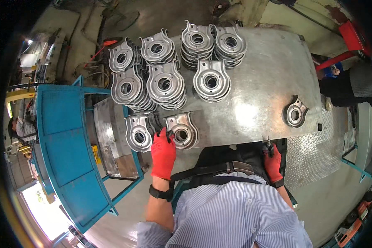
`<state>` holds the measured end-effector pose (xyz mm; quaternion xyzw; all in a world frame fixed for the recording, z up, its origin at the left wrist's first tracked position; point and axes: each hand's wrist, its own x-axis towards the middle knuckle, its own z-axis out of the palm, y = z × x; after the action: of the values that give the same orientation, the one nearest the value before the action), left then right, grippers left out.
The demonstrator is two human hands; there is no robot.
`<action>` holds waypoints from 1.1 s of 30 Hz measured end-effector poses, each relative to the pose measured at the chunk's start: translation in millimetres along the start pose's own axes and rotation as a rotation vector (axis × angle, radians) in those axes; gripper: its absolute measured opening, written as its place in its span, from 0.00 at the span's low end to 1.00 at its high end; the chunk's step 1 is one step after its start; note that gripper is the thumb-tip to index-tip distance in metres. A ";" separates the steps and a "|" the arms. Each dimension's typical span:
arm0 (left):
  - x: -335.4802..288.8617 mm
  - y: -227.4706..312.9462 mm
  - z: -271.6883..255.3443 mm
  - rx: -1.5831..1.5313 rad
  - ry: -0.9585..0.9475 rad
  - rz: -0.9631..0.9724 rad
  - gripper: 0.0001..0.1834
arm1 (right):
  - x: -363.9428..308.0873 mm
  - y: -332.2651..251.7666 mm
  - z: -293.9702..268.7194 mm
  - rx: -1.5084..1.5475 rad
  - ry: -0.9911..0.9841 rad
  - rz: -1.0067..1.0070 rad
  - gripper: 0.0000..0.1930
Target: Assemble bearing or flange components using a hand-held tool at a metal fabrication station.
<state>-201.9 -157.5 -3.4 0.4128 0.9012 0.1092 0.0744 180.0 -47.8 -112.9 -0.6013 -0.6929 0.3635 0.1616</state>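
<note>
In a cluttered workshop, at a bare metal table [273, 82]: reaches with the red-gloved left hand [164, 153] over the near edge, fingers at the left rim of a pressed-metal bracket [189, 131], though cannot tell whether pinching it or merely resting there. Grips a slim dark tool [269, 145] in the right hand [273, 163], by the near edge farther right. Seems, by judgement, midway through handling the bracket; for any next move, would call for a sure hold on the rim, clear of the neighbouring bracket [132, 134] just to the left. Looks silvery grey and dished, rounded on the near side, squarer on the far side, with a large round central hole. Farther out, matches stacked brackets [173, 78] far and left, plus a lone bracket [288, 113] well to the right
</note>
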 end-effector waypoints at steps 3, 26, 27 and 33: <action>-5.9 1.1 3.3 0.008 -0.032 -0.047 0.21 | -3.1 -2.0 -0.9 -0.056 0.016 -0.022 0.17; 24.2 290.6 52.4 -0.454 -0.549 0.651 0.28 | -35.7 25.5 -31.5 0.052 0.272 0.259 0.20; 27.2 310.2 78.5 -0.421 -0.533 0.691 0.30 | -37.5 22.2 -36.1 0.054 0.271 0.301 0.20; 36.4 387.2 153.5 -0.151 -0.504 0.561 0.34 | -46.5 27.9 -53.1 0.167 0.323 0.365 0.18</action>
<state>90.8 136.9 -53.2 0.6506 0.6962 0.0865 0.2908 245.6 -75.3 -86.2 -0.7512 -0.5058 0.3419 0.2508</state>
